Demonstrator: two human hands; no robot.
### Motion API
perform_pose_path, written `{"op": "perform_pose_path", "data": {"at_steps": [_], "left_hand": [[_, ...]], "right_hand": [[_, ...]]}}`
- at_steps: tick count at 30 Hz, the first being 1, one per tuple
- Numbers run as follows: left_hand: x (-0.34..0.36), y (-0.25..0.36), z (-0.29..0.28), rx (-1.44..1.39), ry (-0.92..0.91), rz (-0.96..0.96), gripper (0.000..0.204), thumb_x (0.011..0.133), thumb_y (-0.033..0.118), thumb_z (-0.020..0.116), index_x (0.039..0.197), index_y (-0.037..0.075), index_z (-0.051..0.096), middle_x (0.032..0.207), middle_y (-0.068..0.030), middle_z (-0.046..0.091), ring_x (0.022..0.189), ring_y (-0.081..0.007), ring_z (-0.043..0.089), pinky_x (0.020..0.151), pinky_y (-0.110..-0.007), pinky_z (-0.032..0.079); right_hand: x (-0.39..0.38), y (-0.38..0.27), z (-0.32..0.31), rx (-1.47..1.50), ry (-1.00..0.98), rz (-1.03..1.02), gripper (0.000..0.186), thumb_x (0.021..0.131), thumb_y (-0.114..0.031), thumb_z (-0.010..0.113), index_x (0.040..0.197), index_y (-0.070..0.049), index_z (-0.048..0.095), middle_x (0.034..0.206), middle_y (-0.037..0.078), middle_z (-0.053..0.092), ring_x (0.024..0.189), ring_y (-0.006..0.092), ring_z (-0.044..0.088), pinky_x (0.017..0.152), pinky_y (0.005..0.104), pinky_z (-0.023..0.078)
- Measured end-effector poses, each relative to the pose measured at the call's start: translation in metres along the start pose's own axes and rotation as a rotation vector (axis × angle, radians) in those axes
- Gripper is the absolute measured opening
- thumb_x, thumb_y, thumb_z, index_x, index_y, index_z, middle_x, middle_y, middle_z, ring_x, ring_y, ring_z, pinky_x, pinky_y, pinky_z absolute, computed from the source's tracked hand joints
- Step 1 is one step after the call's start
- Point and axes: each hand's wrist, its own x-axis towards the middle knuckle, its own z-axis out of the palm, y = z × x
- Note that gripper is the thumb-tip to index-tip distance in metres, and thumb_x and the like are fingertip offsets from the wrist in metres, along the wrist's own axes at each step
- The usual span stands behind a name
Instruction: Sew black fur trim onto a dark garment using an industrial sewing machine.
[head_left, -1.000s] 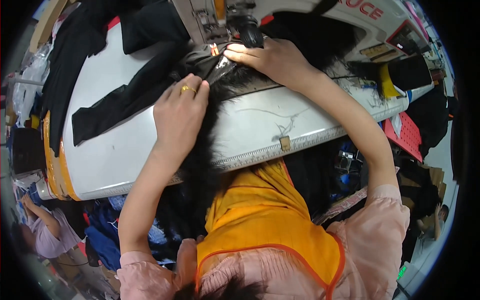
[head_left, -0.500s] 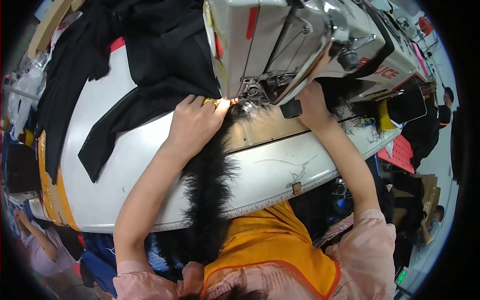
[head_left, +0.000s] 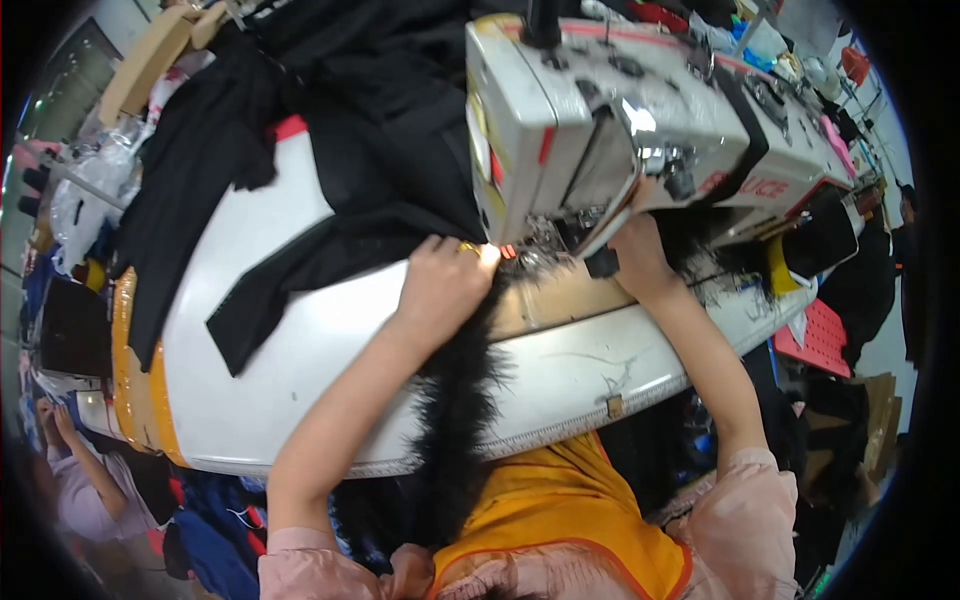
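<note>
A white sewing machine [head_left: 515,110] stands on the table, a small light glowing near its needle. My left hand [head_left: 445,290], a yellow ring on one finger, is closed just left of the needle area. Its fingertips pinch black cloth [head_left: 385,165] together with the top of a fluffy black trim [head_left: 455,410], which hangs over the table's front edge toward my lap. My right hand [head_left: 642,258] reaches in behind the machine's front parts on the right. Its fingers are hidden there, close to more black fluff.
The white table [head_left: 250,420] has a ruler strip along its front edge and yellow tape at its left end. Black garments lie across the back left. A red perforated tray [head_left: 815,340] is at the right. Another person's arms [head_left: 85,450] show at lower left.
The whole view has shifted, so machine, table and hands appear lower and farther right. Both hands keep their places at the machine.
</note>
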Motion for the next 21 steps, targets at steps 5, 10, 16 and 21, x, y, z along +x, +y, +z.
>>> {"op": "perform_pose_path", "data": {"at_steps": [5, 10, 16, 21], "left_hand": [[-0.001, 0.006, -0.004, -0.018, -0.019, -0.004, 0.006, 0.071, 0.011, 0.056, 0.074, 0.009, 0.061, 0.062, -0.0046, 0.056, 0.065, -0.0191, 0.058, 0.060, -0.031, 0.046], [-0.005, -0.001, -0.004, 0.031, -0.034, -0.077, 0.014, 0.078, 0.027, 0.066, 0.078, 0.013, 0.064, 0.058, -0.0055, 0.056, 0.059, -0.0220, 0.058, 0.057, -0.033, 0.045], [-0.023, 0.027, -0.035, -0.106, -0.049, -0.007, 0.011, 0.071, 0.012, 0.068, 0.077, 0.007, 0.060, 0.090, -0.0022, 0.058, 0.082, -0.0171, 0.059, 0.066, -0.033, 0.050], [-0.022, 0.026, -0.031, -0.121, 0.072, 0.078, 0.011, 0.071, 0.008, 0.056, 0.082, 0.006, 0.058, 0.086, -0.0030, 0.057, 0.086, -0.0168, 0.058, 0.093, -0.040, 0.043]], "right_hand": [[-0.006, -0.006, -0.009, 0.054, 0.048, -0.131, 0.013, 0.073, -0.017, 0.058, 0.084, -0.013, 0.063, 0.087, 0.005, 0.059, 0.088, 0.0248, 0.057, 0.087, 0.0424, 0.040], [0.002, -0.019, -0.009, 0.410, -0.177, -0.166, 0.038, 0.077, -0.011, 0.054, 0.114, -0.016, 0.059, 0.096, 0.004, 0.059, 0.095, 0.0197, 0.057, 0.086, 0.0321, 0.045], [-0.006, -0.006, -0.050, 0.346, -0.167, -0.481, 0.045, 0.077, -0.014, 0.059, 0.122, -0.011, 0.052, 0.109, 0.006, 0.057, 0.099, 0.0207, 0.056, 0.081, 0.0306, 0.048], [0.012, -0.041, -0.046, 0.370, -0.400, -0.308, 0.055, 0.082, -0.021, 0.058, 0.134, -0.014, 0.040, 0.135, 0.004, 0.044, 0.098, 0.0221, 0.059, 0.071, 0.0323, 0.051]]}}
